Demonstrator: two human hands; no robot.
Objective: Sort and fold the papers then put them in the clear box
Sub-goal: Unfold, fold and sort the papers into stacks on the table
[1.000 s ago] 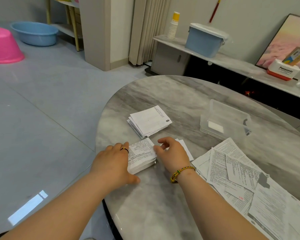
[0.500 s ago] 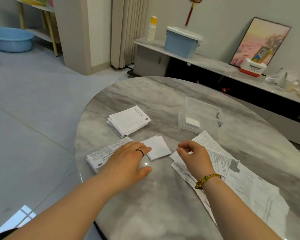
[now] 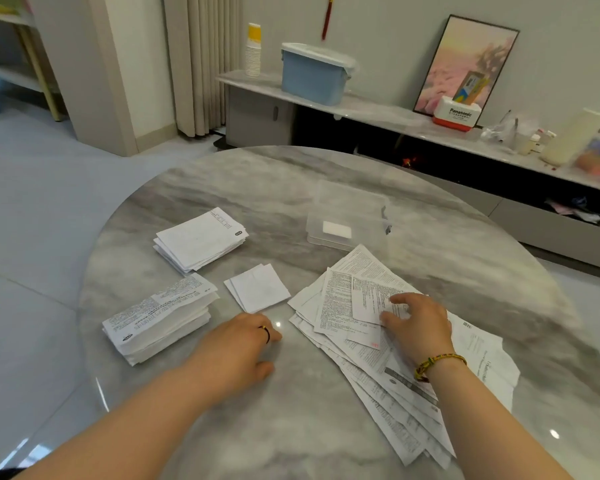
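grey marble table [image 3: 302,417]: both forearms reach in over its near edge
left hand [image 3: 236,344]: knuckles up, resting on bare marble between the thick folded stack [image 3: 160,317] and the loose sheets [image 3: 340,327]; black ring [image 3: 265,333] on one finger
right hand [image 3: 418,327]: palm down on top of the loose sheets, beaded bracelet [image 3: 440,363] at the wrist
folded piles: thick printed stack front left, flatter folded stack [image 3: 201,239] behind it, small blank squares [image 3: 258,287] just ahead of the left hand; all three apart from each other
clear box [image 3: 350,199]: lid off, beyond the loose sheets, near their far corner; one white folded piece [image 3: 336,230] inside
background: blue lidded bin [image 3: 312,77] and paper cup stack [image 3: 253,50] on the low shelf
left fingers: loosely curled under, holding nothing
right fingers: thumb and forefinger narrow, pinching the right edge of the small top sheet [image 3: 369,296]; other fingers hidden behind the hand
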